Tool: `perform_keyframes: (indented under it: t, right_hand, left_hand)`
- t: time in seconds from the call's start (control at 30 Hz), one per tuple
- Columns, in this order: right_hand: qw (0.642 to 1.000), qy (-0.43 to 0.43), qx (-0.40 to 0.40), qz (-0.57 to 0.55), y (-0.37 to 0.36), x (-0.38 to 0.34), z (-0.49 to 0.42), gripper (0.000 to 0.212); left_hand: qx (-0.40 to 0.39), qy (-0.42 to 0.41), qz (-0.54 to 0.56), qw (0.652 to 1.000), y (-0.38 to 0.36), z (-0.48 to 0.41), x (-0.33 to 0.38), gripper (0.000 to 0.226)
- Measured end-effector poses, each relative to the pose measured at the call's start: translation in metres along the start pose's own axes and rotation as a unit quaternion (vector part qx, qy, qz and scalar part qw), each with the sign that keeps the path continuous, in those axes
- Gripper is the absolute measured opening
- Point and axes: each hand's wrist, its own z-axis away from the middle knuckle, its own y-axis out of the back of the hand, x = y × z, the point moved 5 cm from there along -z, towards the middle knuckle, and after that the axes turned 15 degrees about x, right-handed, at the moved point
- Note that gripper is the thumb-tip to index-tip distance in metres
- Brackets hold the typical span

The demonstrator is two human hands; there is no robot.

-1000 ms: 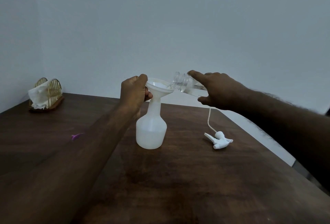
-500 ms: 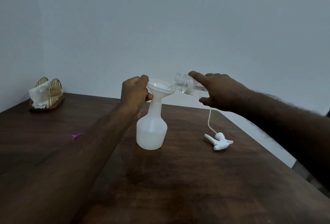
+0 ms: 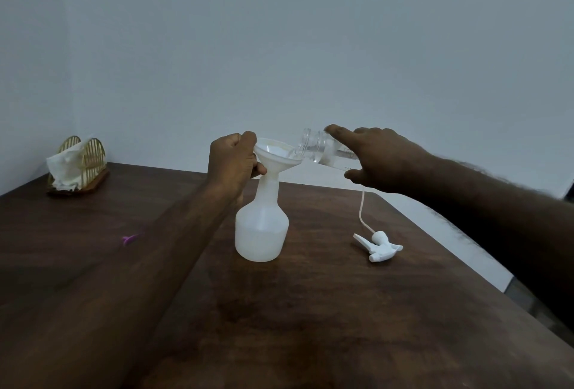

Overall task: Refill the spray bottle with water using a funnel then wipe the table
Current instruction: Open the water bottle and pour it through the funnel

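A white spray bottle (image 3: 261,233) stands upright in the middle of the dark wooden table (image 3: 310,326), with a white funnel (image 3: 276,155) set in its neck. My left hand (image 3: 233,162) grips the funnel's left rim. My right hand (image 3: 379,159) holds a clear water bottle (image 3: 316,148) tipped almost flat, its mouth over the funnel's right edge; water lies along the bottle's lower side. The white spray trigger head (image 3: 380,247) with its thin dip tube lies on the table to the right of the spray bottle.
A gold wire napkin holder (image 3: 79,165) with white tissue stands at the table's far left corner. A small purple scrap (image 3: 129,239) lies on the table at left. The table's right edge runs diagonally behind my right arm. A plain wall rises behind.
Almost nothing has shifted; both hands keep their hold and the clear bottle stays tipped over the funnel.
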Motion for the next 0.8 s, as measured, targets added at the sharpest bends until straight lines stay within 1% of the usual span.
perform_keyframes:
  t: [0.43, 0.6, 0.8]
  right_hand:
    - [1.000, 0.003, -0.013, 0.002, -0.0012, 0.0025, -0.0020, 0.083]
    - [1.000, 0.003, -0.015, 0.006, 0.0009, 0.0040, -0.0030, 0.085]
    - [1.000, 0.007, -0.017, 0.011, 0.0008, 0.0036, -0.0025, 0.084]
  left_hand:
    - [0.011, 0.012, 0.011, 1.000, -0.0011, -0.0008, 0.0002, 0.015]
    - [0.017, 0.008, 0.004, 1.000, -0.0021, -0.0009, -0.0009, 0.021]
    - [0.023, 0.012, 0.011, 1.000, -0.0020, -0.0016, -0.0006, 0.015]
